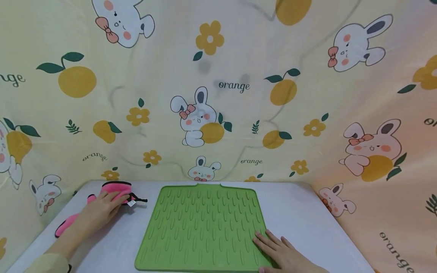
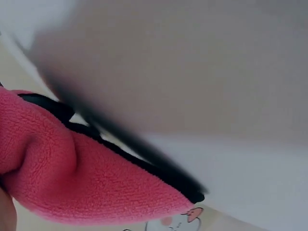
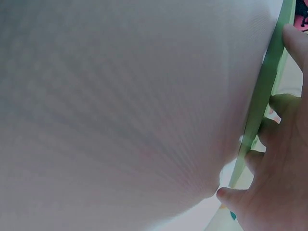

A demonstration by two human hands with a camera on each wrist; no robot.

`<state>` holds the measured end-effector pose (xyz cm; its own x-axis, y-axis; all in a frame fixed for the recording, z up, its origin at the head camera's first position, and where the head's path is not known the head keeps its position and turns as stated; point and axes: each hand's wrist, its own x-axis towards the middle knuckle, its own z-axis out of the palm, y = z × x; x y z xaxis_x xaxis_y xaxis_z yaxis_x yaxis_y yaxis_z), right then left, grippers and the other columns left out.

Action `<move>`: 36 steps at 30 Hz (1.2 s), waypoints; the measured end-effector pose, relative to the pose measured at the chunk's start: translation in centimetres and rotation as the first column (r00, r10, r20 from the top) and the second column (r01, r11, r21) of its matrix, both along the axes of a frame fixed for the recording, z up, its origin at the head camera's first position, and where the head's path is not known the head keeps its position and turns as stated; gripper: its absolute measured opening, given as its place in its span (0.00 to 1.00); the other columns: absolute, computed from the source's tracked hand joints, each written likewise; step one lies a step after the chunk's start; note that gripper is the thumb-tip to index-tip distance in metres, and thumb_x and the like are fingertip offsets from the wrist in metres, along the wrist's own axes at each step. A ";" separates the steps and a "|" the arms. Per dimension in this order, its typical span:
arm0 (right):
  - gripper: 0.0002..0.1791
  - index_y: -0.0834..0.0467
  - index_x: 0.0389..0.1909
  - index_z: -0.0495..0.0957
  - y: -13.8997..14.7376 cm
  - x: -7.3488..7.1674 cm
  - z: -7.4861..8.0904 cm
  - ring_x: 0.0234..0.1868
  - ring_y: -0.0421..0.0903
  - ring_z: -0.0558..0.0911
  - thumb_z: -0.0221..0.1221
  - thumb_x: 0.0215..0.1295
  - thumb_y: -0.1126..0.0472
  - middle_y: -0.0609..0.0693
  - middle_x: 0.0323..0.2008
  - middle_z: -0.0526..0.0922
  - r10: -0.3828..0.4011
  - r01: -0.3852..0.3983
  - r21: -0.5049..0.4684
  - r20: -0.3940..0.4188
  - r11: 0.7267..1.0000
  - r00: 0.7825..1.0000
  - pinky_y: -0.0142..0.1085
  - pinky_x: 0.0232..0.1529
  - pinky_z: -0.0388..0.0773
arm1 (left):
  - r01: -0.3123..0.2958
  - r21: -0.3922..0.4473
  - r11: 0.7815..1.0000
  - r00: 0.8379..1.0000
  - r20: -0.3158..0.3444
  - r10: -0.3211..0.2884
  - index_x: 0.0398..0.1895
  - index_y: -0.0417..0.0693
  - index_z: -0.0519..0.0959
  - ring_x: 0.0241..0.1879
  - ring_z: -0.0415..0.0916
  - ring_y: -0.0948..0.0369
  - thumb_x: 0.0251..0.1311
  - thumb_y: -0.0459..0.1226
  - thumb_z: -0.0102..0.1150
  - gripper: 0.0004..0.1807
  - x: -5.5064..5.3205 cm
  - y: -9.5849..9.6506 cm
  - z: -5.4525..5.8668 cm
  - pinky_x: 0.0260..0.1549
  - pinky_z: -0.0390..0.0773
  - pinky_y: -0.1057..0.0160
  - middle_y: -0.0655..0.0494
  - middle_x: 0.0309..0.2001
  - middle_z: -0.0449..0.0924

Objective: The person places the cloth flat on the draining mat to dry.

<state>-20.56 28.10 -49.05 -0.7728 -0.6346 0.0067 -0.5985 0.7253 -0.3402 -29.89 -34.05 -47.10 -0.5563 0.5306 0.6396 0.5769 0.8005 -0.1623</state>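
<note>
Toward the table's back left, my left hand [image 1: 104, 206] holds a pink fleece piece with black trim [image 1: 117, 188]; its fingers lie over the front. A short black strap and a white tag [image 1: 131, 203] stick out at its right. In the left wrist view the fleece [image 2: 110, 187] is creased and bunched near the hand. More pink fleece [image 1: 66, 223] shows left of the forearm; whether it belongs to the same piece I cannot tell. My right hand [image 1: 281, 252] rests with spread, straight fingers on the right edge of a green ridged mat [image 1: 205, 227], whose rim [image 3: 260, 101] fills the right wrist view's right side.
The mat lies flat across the middle of a white table [image 1: 290, 212]. Behind and at both sides hangs a cream cloth [image 1: 239, 113] printed with rabbits and oranges, bordering the table's back and side edges.
</note>
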 end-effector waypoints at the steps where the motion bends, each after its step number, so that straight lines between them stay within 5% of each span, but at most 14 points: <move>1: 0.41 0.52 0.80 0.62 0.0 0.0 0.0 0.75 0.74 0.59 0.57 0.74 0.37 0.57 0.78 0.63 -0.001 0.001 0.003 -0.002 1.000 1.000 0.80 0.57 0.62 | 0.016 0.010 1.000 1.000 -0.014 -0.016 0.52 0.45 0.86 0.40 0.79 0.41 0.78 0.45 0.55 0.16 -0.1 0.1 0.2 0.26 0.83 0.41 0.40 0.44 0.84; 4: 0.41 0.53 0.80 0.62 0.0 -0.1 -0.3 0.74 0.74 0.60 0.57 0.74 0.37 0.57 0.78 0.64 0.000 0.000 0.009 -0.015 1.000 1.000 0.80 0.56 0.63 | 0.051 0.042 0.998 0.996 -0.075 -0.048 0.51 0.45 0.86 0.40 0.79 0.39 0.81 0.56 0.22 0.39 -0.4 0.4 0.7 0.25 0.82 0.40 0.40 0.43 0.84; 16: 0.40 0.51 0.80 0.63 0.0 -0.2 -0.6 0.73 0.71 0.65 0.53 0.75 0.34 0.54 0.77 0.66 0.028 -0.015 0.098 -0.126 0.995 0.992 0.71 0.55 0.74 | 0.070 0.116 0.991 0.989 -0.136 -0.054 0.58 0.48 0.83 0.41 0.77 0.42 0.82 0.57 0.27 0.34 -0.1 3.8 3.8 0.32 0.83 0.41 0.44 0.49 0.83; 24: 0.40 0.48 0.81 0.61 0.4 -0.4 -1.1 0.74 0.69 0.65 0.52 0.76 0.34 0.52 0.78 0.65 0.037 -0.024 0.100 -0.139 0.995 0.990 0.69 0.56 0.74 | 0.183 0.086 0.979 0.952 -0.265 -0.155 0.53 0.46 0.85 0.32 0.72 0.50 0.84 0.51 0.29 0.31 -0.7 7.2 4.9 0.23 0.78 0.52 0.46 0.41 0.82; 36: 0.40 0.49 0.81 0.62 0.1 -0.2 -0.7 0.74 0.70 0.64 0.53 0.75 0.34 0.53 0.78 0.65 0.019 -0.009 0.089 -0.105 0.996 0.994 0.71 0.58 0.72 | 0.320 0.036 0.947 0.918 -0.258 -0.300 0.60 0.46 0.83 0.37 0.76 0.52 0.85 0.43 0.32 0.26 -0.2 14.4 5.9 0.29 0.81 0.59 0.45 0.52 0.85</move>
<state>-20.74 28.19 -49.71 -0.7616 -0.6472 0.0312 -0.6382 0.7409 -0.2091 -30.06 -19.62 -41.23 -0.1918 0.5954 0.7802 0.7476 0.6037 -0.2769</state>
